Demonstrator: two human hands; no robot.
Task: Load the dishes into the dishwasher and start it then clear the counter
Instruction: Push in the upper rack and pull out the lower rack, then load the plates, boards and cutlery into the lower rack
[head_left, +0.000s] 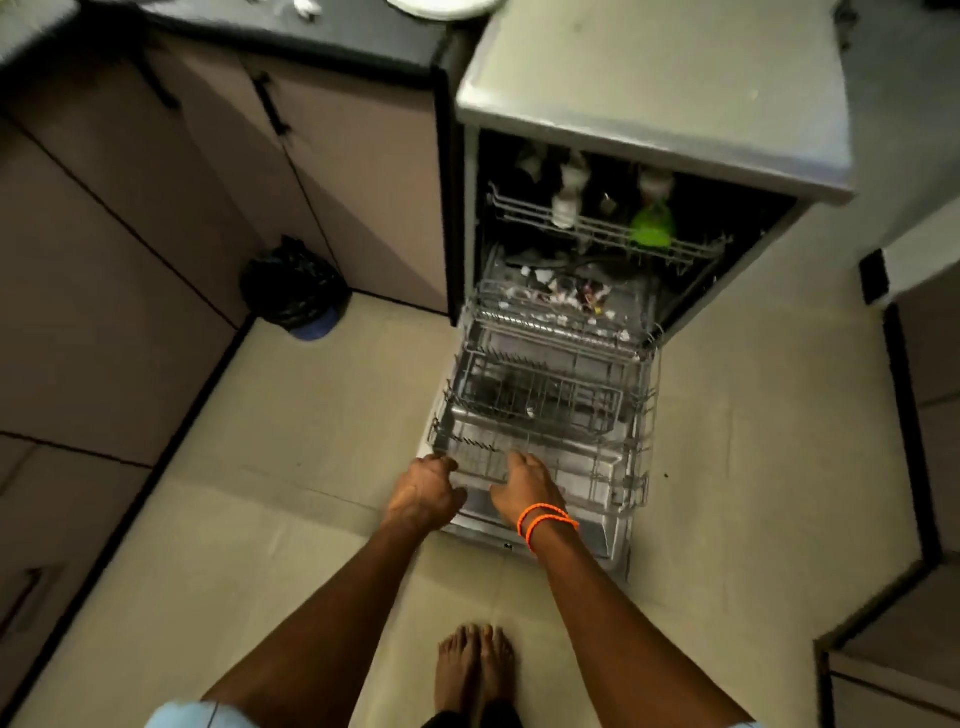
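The grey dishwasher (654, 88) stands open with its door (566, 525) folded down to the floor. Its lower wire rack (545, 405) is pulled out over the door. My left hand (428, 486) grips the rack's front rim at the left corner. My right hand (524, 480), with orange bands on the wrist, holds the same rim further right, fingers curled over the wire. The upper rack (597, 228) carries a green item (652, 226) and pale bottles (566, 200). Small white and dark pieces (563, 299) lie at the back of the lower rack.
A black counter (311, 31) runs along the back left, with the edge of a white plate (447, 8) on it. Beige cabinets (130, 208) stand to the left, and a black bag (293, 283) sits in the floor corner. My bare feet (475, 670) are on the tiled floor.
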